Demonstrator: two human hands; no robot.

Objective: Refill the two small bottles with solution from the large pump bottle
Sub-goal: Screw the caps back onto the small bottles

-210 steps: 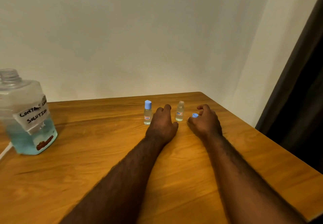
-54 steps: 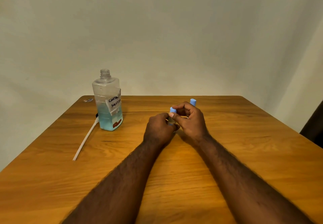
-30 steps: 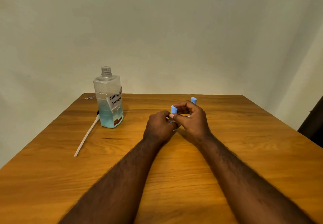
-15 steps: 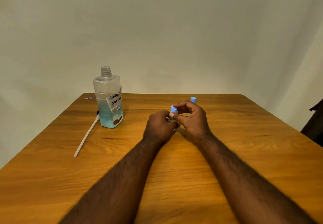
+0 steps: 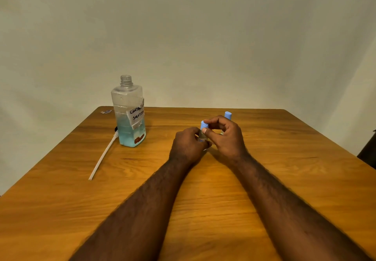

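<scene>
Left hand (image 5: pixel 188 145) grips the upright small bottle (image 5: pixel 202 137); right hand (image 5: pixel 225 138) pinches its blue cap (image 5: pixel 204 124) directly above

The bottle (image 5: pixel 202 136), gripped in the left hand (image 5: pixel 188 146), is largely hidden by both hands; only its cap (image 5: pixel 204 125), pinched by the right hand (image 5: pixel 225 136), and a strip of body are seen. Of the second bottle (image 5: pixel 228 115), behind the right hand, only the top is exposed. The label (image 5: pixel 136 112) is carried out of view mid-word. The pump head (image 5: pixel 116 132) is masked by the large bottle (image 5: pixel 130 122). A scrap (image 5: pixel 106 111) at the far corner of the worktop (image 5: pixel 264 179) is too small to be identified.
</scene>
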